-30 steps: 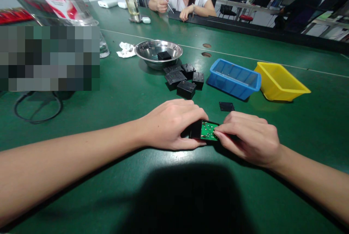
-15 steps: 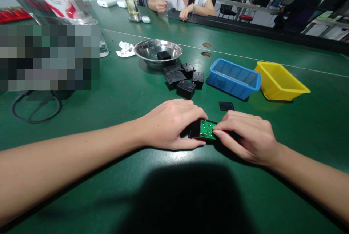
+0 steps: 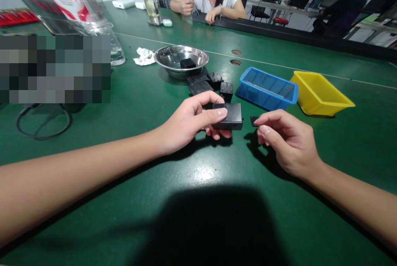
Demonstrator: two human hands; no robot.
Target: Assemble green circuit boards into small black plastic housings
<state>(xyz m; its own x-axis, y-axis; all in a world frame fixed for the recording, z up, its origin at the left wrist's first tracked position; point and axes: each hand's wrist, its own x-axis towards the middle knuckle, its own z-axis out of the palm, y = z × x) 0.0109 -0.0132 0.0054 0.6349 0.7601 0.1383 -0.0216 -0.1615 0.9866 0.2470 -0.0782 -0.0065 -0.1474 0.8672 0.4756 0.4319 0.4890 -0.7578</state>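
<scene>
Head cam: left hand point(image 3: 189, 123) gripping black box point(image 3: 235, 113) over green table point(image 3: 118, 208). Right hand point(image 3: 290, 146) loose, half-curled by flat black plate point(image 3: 253, 120), touching or not unclear. Looks midway imo: plate's apart from box; pile's point(image 3: 226, 91) status, no clue.

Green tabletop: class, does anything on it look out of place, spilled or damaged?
Beside the metal bowl, a crumpled white wad, perhaps tissue, looks out of place, like stray litter. No spill or damage shows.
</scene>
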